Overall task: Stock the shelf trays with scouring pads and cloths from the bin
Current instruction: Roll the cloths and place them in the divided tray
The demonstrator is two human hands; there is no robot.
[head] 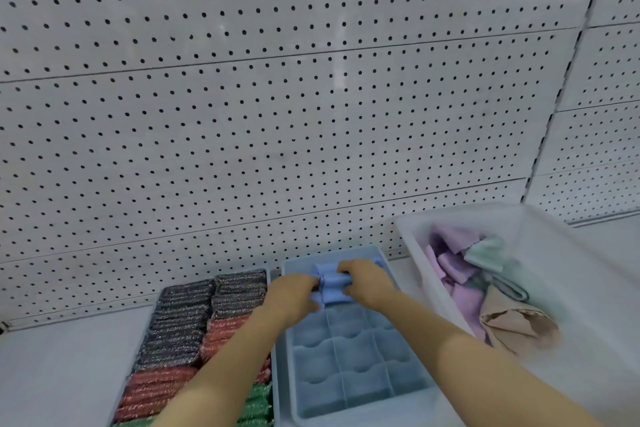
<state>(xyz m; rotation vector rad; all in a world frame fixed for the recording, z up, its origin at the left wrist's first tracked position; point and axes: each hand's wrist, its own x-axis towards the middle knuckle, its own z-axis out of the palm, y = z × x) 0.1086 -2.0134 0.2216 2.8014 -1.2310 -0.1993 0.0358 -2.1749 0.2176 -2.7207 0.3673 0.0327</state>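
The divided tray (pixel 349 357) looks like smooth, matt blue plastic, and the blue cloth (pixel 330 282) pinched over it between the left hand (pixel 294 295) and the right hand (pixel 367 279) is soft, matt fabric with rounded folds. The scouring pads (pixel 187 322) packed in the neighbouring tray have a rough, glittering mesh surface in black, red and green, while the bin (pixel 408 229) is translucent, slightly glossy white plastic holding soft, matt cloths (pixel 460 288) in lilac, mint and beige. Behind them the pegboard wall (pixel 311 97) has a smooth, painted-looking white finish with a faint sheen, and the shelf (pixel 69 374) looks smooth and pale.
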